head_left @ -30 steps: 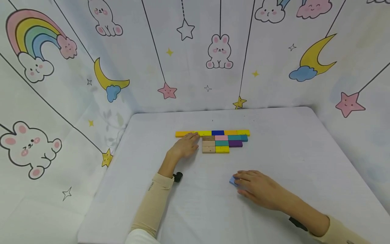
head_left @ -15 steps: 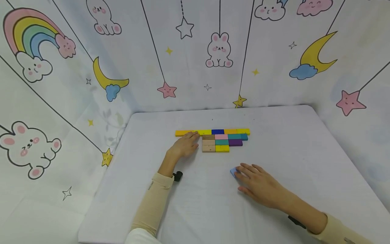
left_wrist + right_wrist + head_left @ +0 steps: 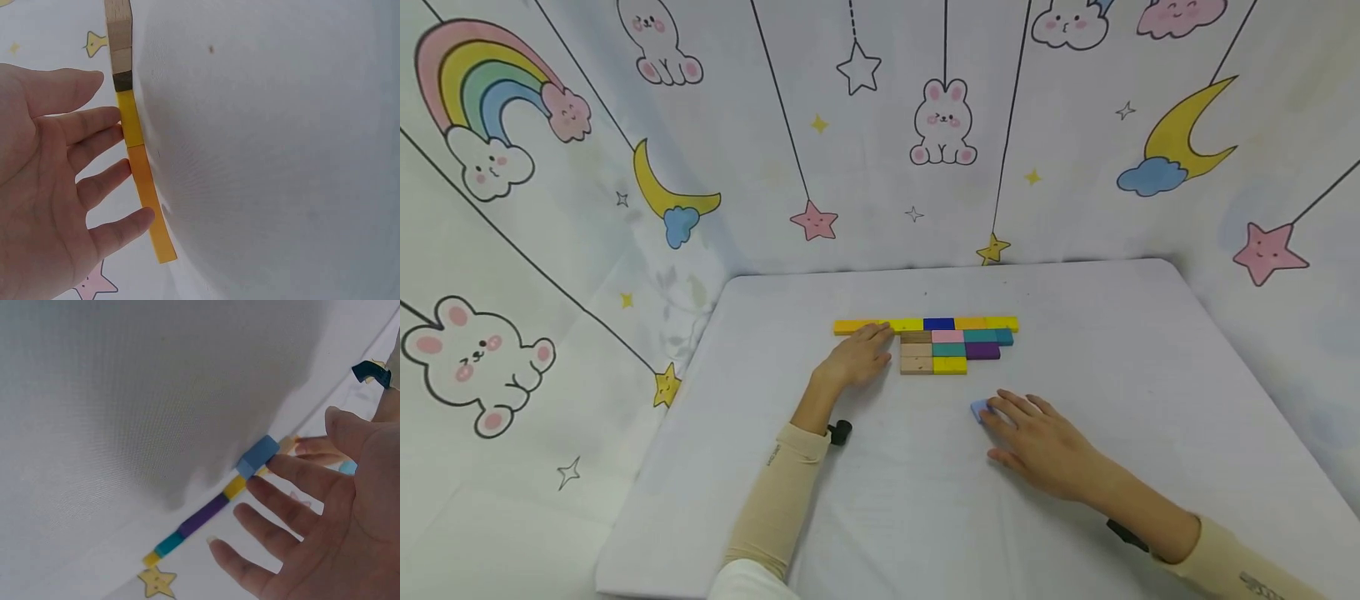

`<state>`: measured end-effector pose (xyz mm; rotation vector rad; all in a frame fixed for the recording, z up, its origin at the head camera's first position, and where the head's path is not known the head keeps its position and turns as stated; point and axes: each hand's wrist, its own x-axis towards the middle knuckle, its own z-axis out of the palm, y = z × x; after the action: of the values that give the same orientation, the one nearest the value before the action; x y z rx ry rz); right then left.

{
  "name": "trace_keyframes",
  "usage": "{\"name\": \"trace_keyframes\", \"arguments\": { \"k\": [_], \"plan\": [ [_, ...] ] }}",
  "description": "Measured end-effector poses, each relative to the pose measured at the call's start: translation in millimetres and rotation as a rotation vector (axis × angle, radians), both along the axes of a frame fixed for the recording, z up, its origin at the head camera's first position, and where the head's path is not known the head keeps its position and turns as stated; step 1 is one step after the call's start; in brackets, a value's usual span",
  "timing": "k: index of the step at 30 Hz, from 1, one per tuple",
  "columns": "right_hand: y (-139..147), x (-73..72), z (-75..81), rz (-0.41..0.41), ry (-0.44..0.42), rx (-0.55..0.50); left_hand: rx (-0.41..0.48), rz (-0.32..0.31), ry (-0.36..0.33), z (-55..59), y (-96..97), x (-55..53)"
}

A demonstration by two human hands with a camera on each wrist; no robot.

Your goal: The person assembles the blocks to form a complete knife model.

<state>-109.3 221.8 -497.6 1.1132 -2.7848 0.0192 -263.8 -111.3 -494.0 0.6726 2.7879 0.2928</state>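
Note:
My right hand (image 3: 1047,448) lies low over the white table with fairly straight fingers. Its index and middle fingertips touch a light blue block (image 3: 978,410), also seen as a blue block (image 3: 258,455) in the right wrist view. The thumb stays apart from the block. Farther back, my left hand (image 3: 853,357) rests beside the left side of a group of flat blocks. In the left wrist view its extended fingers touch a yellow block (image 3: 130,119) and orange blocks (image 3: 152,200). The group includes a purple block (image 3: 982,351), a pink block (image 3: 947,337) and a dark blue block (image 3: 938,324).
A long row of yellow, orange and dark blue blocks forms the back of the group. Shorter rows abut its front, with wood-coloured blocks (image 3: 916,365) at their left. White cloth covers the table (image 3: 1112,333); a printed curtain (image 3: 880,150) hangs behind.
My right hand has slid the light blue block away from me, closer to the block group. My left hand has stayed in place.

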Motion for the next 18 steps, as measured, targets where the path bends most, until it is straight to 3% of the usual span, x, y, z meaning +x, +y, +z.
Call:
{"name": "trace_keyframes", "arguments": {
  "k": [18],
  "plan": [
    [6,-12.1,1.1,-0.048,-0.085,-0.078,-0.017,-0.006,0.006,2.0,1.4,0.0]
  ]
}}
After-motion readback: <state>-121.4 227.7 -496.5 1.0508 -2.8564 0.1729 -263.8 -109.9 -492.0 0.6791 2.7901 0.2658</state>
